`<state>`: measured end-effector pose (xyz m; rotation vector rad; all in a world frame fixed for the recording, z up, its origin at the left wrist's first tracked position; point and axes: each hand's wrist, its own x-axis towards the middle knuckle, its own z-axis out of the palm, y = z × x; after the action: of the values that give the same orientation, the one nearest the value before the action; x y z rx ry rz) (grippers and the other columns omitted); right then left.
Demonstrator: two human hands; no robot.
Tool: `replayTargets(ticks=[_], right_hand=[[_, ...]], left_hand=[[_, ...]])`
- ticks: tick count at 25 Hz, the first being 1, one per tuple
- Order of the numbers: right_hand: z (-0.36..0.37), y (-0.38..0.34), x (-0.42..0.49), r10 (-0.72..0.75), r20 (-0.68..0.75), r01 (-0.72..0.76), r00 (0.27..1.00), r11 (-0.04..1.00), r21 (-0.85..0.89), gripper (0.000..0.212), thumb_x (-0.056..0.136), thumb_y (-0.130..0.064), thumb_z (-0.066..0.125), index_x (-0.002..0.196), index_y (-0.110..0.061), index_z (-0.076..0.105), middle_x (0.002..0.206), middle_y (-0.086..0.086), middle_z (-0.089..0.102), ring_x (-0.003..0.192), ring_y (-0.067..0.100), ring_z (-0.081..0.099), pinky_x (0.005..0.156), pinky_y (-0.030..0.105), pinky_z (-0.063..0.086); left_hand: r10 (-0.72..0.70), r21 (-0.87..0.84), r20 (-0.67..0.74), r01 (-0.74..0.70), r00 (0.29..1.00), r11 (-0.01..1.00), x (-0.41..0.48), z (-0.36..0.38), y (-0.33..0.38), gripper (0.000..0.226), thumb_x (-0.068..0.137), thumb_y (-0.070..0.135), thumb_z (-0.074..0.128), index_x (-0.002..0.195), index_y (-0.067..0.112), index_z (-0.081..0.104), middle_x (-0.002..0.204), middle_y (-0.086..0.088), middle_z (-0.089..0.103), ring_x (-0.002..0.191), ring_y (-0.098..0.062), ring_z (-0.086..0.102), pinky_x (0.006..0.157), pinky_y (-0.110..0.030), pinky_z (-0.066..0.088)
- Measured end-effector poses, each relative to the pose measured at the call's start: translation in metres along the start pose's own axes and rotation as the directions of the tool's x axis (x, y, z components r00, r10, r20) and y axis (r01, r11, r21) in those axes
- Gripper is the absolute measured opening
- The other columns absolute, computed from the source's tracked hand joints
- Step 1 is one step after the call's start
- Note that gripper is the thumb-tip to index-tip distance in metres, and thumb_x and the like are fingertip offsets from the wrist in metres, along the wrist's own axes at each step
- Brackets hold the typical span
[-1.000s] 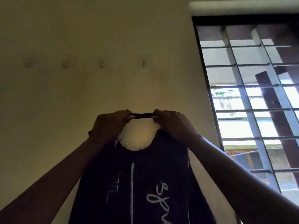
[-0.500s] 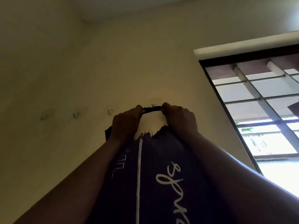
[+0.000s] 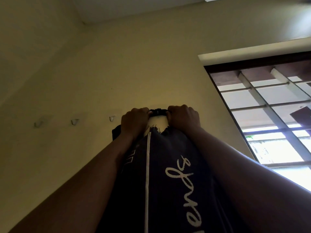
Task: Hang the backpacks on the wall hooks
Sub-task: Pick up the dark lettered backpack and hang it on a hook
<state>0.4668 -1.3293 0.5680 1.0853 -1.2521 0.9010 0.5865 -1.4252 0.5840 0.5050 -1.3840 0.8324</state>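
Note:
A dark navy backpack (image 3: 168, 179) with white lettering and a white stripe hangs below my raised arms. Its black top loop (image 3: 158, 112) is stretched flat against the yellow wall between my two fists. My left hand (image 3: 134, 122) grips the loop's left end and my right hand (image 3: 184, 119) grips its right end. A small metal glint shows at the loop's middle where the rightmost wall hook sits; whether the loop rests on it I cannot tell. Three bare metal hooks stand in a row to the left: hook (image 3: 111, 118), hook (image 3: 74, 121), hook (image 3: 39, 123).
A barred window (image 3: 269, 115) with a dark frame fills the right side, close to my right arm. The yellow wall (image 3: 117, 73) meets the ceiling (image 3: 134, 7) above.
Both hands lifted the backpack's loop up the wall to the level of the hook row, and the view tilted further upward. The grip on the loop stayed the same.

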Motion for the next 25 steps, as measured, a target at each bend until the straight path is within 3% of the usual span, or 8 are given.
replayTargets(ticks=[5,8,13,18,20,22,23,25], right_hand=[[-0.004,-0.008,-0.029,0.033,0.048,-0.033,0.998,0.999,-0.009,0.037,0.099,-0.034,0.032,0.114,-0.013,0.058,0.11,0.018,0.065,0.103,0.038,0.06,0.075,0.036,0.044],[-0.011,-0.015,-0.035,0.114,0.149,-0.115,0.982,0.993,-0.005,0.039,0.101,-0.035,0.027,0.12,-0.014,0.054,0.115,0.018,0.063,0.108,0.037,0.058,0.08,0.037,0.044],[-0.022,-0.026,-0.028,0.262,0.458,-0.344,0.849,0.933,0.103,0.042,0.101,-0.033,0.028,0.13,-0.009,0.046,0.133,0.018,0.053,0.121,0.034,0.05,0.093,0.036,0.041],[-0.043,-0.033,-0.057,0.343,0.386,-0.474,0.856,0.82,0.321,0.042,0.1,-0.034,0.032,0.128,-0.01,0.052,0.131,0.015,0.056,0.118,0.03,0.051,0.082,0.028,0.037],[-0.058,-0.035,-0.073,0.392,0.325,-0.502,0.86,0.76,0.412,0.04,0.099,-0.035,0.035,0.126,-0.013,0.055,0.127,0.011,0.06,0.116,0.027,0.052,0.08,0.025,0.033],[-0.076,-0.036,-0.087,0.418,0.315,-0.522,0.852,0.715,0.465,0.039,0.098,-0.035,0.038,0.124,-0.014,0.057,0.127,0.008,0.06,0.118,0.026,0.053,0.087,0.027,0.038],[-0.084,-0.037,-0.093,0.43,0.318,-0.535,0.845,0.692,0.485,0.039,0.097,-0.036,0.04,0.125,-0.014,0.057,0.128,0.007,0.06,0.119,0.026,0.052,0.093,0.03,0.039],[-0.111,-0.036,-0.107,0.479,0.37,-0.605,0.796,0.61,0.512,0.041,0.097,-0.037,0.04,0.128,-0.014,0.054,0.13,0.008,0.058,0.121,0.028,0.052,0.103,0.037,0.041]], left_hand=[[-0.017,-0.106,0.044,0.022,0.999,0.994,-0.021,-0.004,0.007,0.043,0.098,0.039,0.032,0.105,0.008,0.062,0.101,-0.018,0.067,0.091,-0.036,0.062,0.065,-0.033,0.036],[-0.068,-0.233,0.199,0.114,0.978,0.966,-0.022,-0.01,0.011,0.043,0.098,0.038,0.033,0.108,0.007,0.062,0.108,-0.018,0.065,0.099,-0.036,0.059,0.075,-0.038,0.043],[-0.077,-0.417,0.382,0.246,0.921,0.875,-0.028,-0.028,0.01,0.04,0.097,0.03,0.041,0.107,-0.003,0.059,0.112,-0.022,0.063,0.104,-0.035,0.058,0.08,-0.035,0.042],[-0.198,-0.611,0.42,0.437,0.886,0.66,-0.049,-0.058,0.019,0.043,0.096,0.034,0.043,0.124,0.004,0.057,0.128,-0.013,0.058,0.117,-0.027,0.054,0.091,-0.028,0.04],[-0.195,-0.702,0.449,0.48,0.872,0.526,-0.06,-0.078,0.027,0.037,0.096,0.035,0.042,0.117,0.01,0.061,0.114,-0.004,0.062,0.106,-0.019,0.056,0.087,-0.027,0.042],[-0.15,-0.743,0.478,0.49,0.865,0.457,-0.074,-0.103,0.04,0.028,0.098,0.034,0.037,0.1,0.022,0.062,0.09,0.006,0.058,0.088,-0.012,0.054,0.071,-0.021,0.04],[-0.125,-0.761,0.481,0.485,0.867,0.43,-0.078,-0.116,0.049,0.028,0.098,0.033,0.037,0.103,0.021,0.061,0.093,0.006,0.059,0.091,-0.013,0.055,0.072,-0.021,0.039],[-0.09,-0.781,0.5,0.494,0.861,0.382,-0.084,-0.135,0.067,0.04,0.098,0.033,0.038,0.125,0.009,0.056,0.115,-0.005,0.06,0.109,-0.018,0.054,0.093,-0.024,0.041]])
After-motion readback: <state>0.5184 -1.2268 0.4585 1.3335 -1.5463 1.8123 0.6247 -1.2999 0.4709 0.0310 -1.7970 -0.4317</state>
